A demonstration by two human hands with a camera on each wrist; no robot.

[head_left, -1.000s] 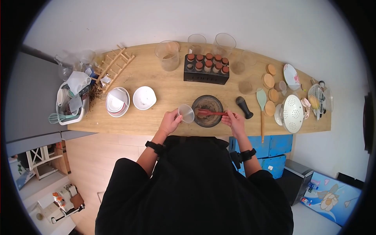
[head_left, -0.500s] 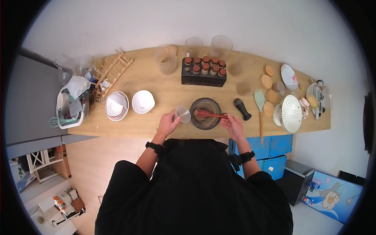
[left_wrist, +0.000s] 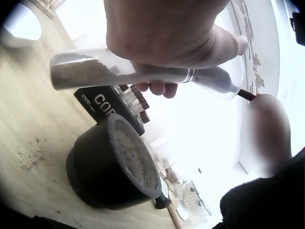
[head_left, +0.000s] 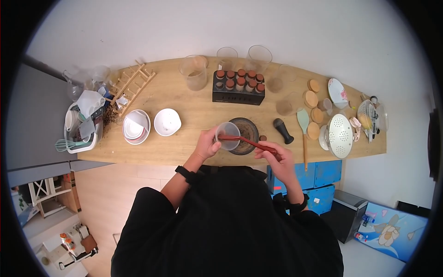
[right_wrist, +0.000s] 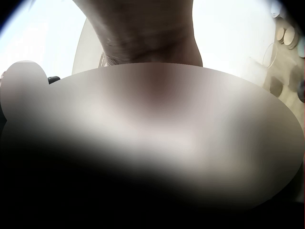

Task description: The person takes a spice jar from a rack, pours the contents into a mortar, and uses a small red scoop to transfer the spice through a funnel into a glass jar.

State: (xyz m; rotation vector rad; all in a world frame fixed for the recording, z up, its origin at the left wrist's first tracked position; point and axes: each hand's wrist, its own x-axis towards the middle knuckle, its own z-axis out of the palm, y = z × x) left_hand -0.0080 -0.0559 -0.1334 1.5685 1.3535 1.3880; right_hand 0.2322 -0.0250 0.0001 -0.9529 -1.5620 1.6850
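My left hand [head_left: 207,145] grips a clear glass tube with a funnel in its mouth; in the left wrist view the tube [left_wrist: 81,72] lies nearly sideways, part filled with brown powder, under the left hand [left_wrist: 164,33]. My right hand [head_left: 279,162] pinches the handle of a red spoon [head_left: 253,143], whose head is inside the funnel [head_left: 227,131]. Below and beside them stands the dark mortar [head_left: 252,127], with brown powder inside [left_wrist: 132,155]. The right wrist view shows part of the right hand [right_wrist: 147,33]; the rest there is blurred.
A black rack [head_left: 238,96] of cork-topped tubes stands behind the mortar. The pestle [head_left: 283,131], a green spatula [head_left: 302,121], wooden lids and a white colander [head_left: 340,136] lie to the right. White bowls [head_left: 167,122] and a wooden rack [head_left: 134,87] are at the left.
The right hand has moved the spoon left and up from the mortar into the funnel. The left hand has brought the funnel rightward, over the mortar's left edge.
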